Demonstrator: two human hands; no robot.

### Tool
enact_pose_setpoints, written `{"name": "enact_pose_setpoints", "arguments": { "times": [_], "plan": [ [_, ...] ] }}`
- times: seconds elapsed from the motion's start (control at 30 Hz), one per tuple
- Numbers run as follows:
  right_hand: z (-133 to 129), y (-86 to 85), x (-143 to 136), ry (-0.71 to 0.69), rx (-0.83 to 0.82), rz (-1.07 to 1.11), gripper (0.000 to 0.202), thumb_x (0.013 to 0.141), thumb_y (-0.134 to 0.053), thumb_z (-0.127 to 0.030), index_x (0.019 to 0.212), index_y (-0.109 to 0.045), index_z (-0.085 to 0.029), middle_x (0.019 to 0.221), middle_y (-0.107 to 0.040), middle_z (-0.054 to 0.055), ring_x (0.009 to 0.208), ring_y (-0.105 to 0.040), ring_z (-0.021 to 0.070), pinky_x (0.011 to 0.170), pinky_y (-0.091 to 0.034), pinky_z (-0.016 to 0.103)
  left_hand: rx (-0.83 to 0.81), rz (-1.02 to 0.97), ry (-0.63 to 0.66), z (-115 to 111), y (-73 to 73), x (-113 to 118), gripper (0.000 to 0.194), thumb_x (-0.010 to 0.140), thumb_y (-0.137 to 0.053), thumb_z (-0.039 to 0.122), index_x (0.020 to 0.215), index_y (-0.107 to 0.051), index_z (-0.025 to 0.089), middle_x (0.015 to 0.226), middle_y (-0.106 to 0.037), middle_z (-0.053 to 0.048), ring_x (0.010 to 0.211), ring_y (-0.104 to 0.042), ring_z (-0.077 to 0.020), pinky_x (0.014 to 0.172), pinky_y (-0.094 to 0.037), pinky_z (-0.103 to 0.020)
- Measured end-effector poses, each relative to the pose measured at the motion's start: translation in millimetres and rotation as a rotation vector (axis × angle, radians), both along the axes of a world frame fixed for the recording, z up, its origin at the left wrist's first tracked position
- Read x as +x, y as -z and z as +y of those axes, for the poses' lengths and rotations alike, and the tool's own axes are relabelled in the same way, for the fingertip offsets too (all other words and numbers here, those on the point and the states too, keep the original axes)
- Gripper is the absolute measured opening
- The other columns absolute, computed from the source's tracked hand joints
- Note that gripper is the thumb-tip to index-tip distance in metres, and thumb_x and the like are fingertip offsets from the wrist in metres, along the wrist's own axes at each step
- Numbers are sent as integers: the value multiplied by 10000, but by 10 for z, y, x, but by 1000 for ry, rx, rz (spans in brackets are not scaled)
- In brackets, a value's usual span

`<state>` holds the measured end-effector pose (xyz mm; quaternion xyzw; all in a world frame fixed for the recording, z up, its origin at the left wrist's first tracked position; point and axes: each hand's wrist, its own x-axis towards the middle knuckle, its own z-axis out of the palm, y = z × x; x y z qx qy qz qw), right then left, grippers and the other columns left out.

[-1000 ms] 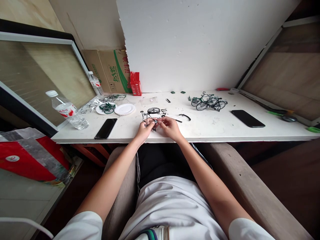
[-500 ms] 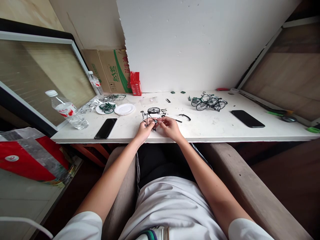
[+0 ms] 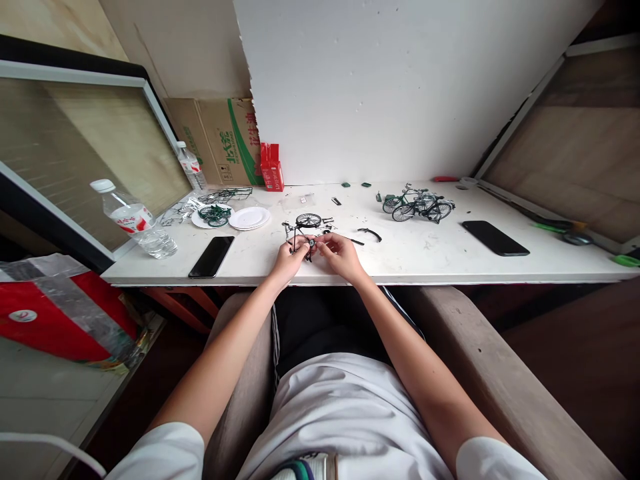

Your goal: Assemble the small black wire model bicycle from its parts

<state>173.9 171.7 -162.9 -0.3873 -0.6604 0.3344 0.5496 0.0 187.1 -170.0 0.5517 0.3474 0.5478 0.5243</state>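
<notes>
Close to the table's front edge, my left hand (image 3: 289,261) is closed on a small black model bicycle frame (image 3: 301,230). My right hand (image 3: 341,256) meets it from the other side, thumb and forefinger pinched at a small round part (image 3: 312,243) on the frame; whether a separate tiny piece is between those fingers I cannot tell. Just beyond the hands lies a black spoked wheel (image 3: 309,221), with small black parts (image 3: 327,221) beside it. A thin black rod (image 3: 357,242) and a curved black piece (image 3: 370,234) lie to the right of my right hand.
Finished-looking model bicycles (image 3: 420,205) stand at the right, near a dark phone (image 3: 495,238). On the left are another phone (image 3: 212,257), a white plate (image 3: 250,219), green bicycle parts (image 3: 215,215) on a second plate, and water bottles (image 3: 134,220). A red box (image 3: 271,168) stands behind.
Both hands stay almost still at the model bicycle frame. Nothing else on the table has visibly moved.
</notes>
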Motion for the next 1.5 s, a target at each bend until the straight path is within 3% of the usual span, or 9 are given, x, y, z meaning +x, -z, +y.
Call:
{"name": "enact_pose_setpoints", "arguments": {
  "times": [0.53, 0.93, 1.5],
  "plan": [
    [21, 26, 7, -4, 14, -6, 306, 974, -698, -504, 1022, -732, -203, 917, -805, 64, 820, -757, 211, 754, -559, 333, 0, 6, -5, 16, 18, 1, 331, 859, -777, 368, 1116, -762, 160, 964, -771, -80, 846, -706, -191, 720, -536, -280],
    [28, 31, 9, -11, 19, 1, 266, 980, -694, -458, 1020, -733, -197, 920, -802, 63, 818, -757, 203, 754, -555, 323, -6, 5, -4, 9, 9, 3, 319, 860, -772, 363, 1108, -754, 164, 970, -767, -80, 854, -707, -191, 762, -543, -295],
    [15, 13, 4, 7, -11, -22, 356, 959, -692, -553, 1018, -730, -204, 903, -806, 65, 790, -740, 199, 740, -565, 325, -4, 2, -5, 20, 25, -6, 330, 852, -783, 373, 1103, -755, 160, 1016, -788, -95, 922, -732, -211, 821, -559, -313]
  ]
}}
